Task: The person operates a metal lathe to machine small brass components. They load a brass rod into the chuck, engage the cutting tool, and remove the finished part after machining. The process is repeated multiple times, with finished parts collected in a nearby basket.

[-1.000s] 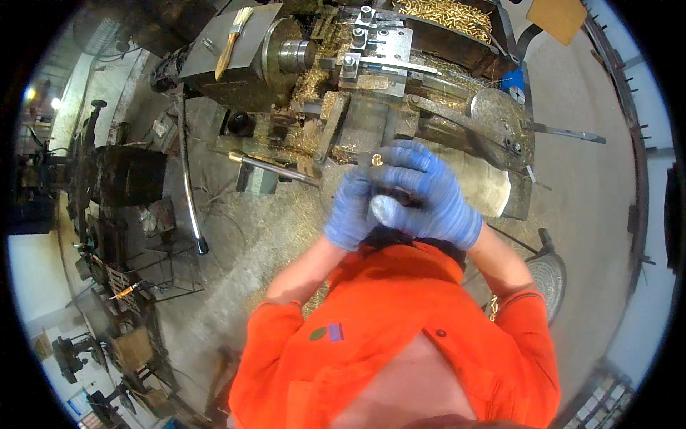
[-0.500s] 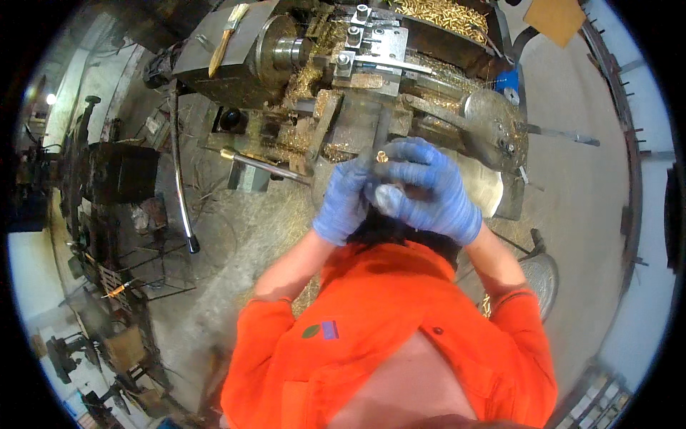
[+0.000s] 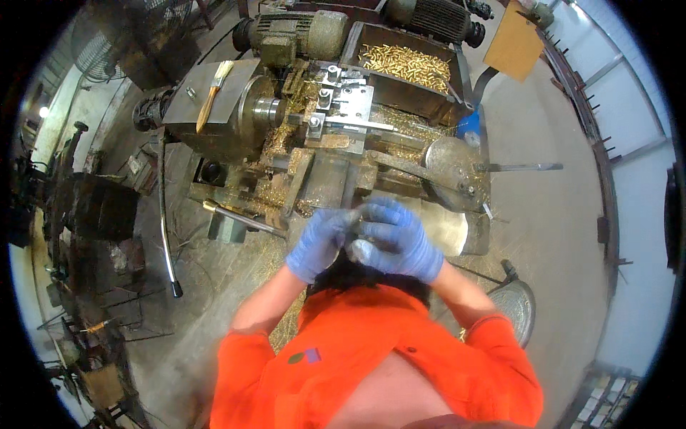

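Note:
My left hand (image 3: 314, 242) and my right hand (image 3: 401, 239), both in blue gloves with dirty fingertips, meet in front of my body at the near side of a small lathe. The fingers of both are curled and pressed toward each other. Whatever lies between them is hidden now. Just beyond the hands is the lathe's cross slide (image 3: 323, 184), strewn with brass chips. Farther back stand the tool block (image 3: 351, 100) with its bolts and the round spindle nose (image 3: 269, 112). Left of my hands, a metal rod with a brass-coloured end (image 3: 246, 219) slants outward.
A brush (image 3: 207, 107) lies on the headstock (image 3: 182, 107). Behind the tool block, a metal bin (image 3: 350, 51) holds many small brass parts (image 3: 407, 68). A long lever (image 3: 164, 229) hangs at left; another handle (image 3: 525, 166) sticks out right. A round mesh basket (image 3: 520, 307) stands low at right.
My view has tilted up, so the motors and more of the brass parts bin show. The small brass piece seen between my fingers before is now hidden. My hands remain together.

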A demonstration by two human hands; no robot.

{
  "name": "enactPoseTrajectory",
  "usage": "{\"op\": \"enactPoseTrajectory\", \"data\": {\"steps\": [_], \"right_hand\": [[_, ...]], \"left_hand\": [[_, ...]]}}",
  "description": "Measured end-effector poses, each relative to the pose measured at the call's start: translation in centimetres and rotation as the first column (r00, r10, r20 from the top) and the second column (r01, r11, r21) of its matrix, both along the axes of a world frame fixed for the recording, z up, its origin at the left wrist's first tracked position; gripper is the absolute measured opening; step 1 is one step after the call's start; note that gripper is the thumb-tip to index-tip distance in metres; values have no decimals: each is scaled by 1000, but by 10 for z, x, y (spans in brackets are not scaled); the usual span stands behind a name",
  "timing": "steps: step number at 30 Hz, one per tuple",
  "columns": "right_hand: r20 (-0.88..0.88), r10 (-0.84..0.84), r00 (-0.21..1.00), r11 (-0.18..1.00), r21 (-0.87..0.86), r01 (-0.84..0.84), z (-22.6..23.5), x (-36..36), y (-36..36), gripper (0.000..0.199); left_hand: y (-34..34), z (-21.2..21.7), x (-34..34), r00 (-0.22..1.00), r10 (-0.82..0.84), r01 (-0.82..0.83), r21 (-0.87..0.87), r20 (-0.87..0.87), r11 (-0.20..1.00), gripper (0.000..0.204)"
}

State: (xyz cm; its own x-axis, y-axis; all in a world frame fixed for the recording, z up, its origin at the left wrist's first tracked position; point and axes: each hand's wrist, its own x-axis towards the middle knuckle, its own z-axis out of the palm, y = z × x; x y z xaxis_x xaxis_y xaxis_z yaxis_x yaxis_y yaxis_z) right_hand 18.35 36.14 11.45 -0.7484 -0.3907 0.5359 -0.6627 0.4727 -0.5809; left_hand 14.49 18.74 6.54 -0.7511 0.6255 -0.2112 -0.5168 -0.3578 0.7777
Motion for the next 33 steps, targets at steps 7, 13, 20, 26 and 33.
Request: {"op": "enactPoseTrajectory", "data": {"steps": [7,13,20,26,33], "right_hand": [[18,56,998,993,-101,-54,1,3,4,21],[131,101,986,974,-215,-71,-8,5,5,20],[32,-154,988,984,99,150,19,-19,46,22],[-301,-593,747,711,240,661,49,-120,107,38],[-205,-336,919,914,162,371,29,-92,40,37]], "left_hand": [[-2,14,8,996,-88,85,98,28,992,32],[-7,10,8,991,-129,127,-35,-42,991,38],[-67,38,-15,887,39,-262,-434,-460,862,31],[-139,69,-77,335,38,-909,-312,-942,278,19],[-150,83,-147,334,-460,-943,-290,-822,-165,43]]}}
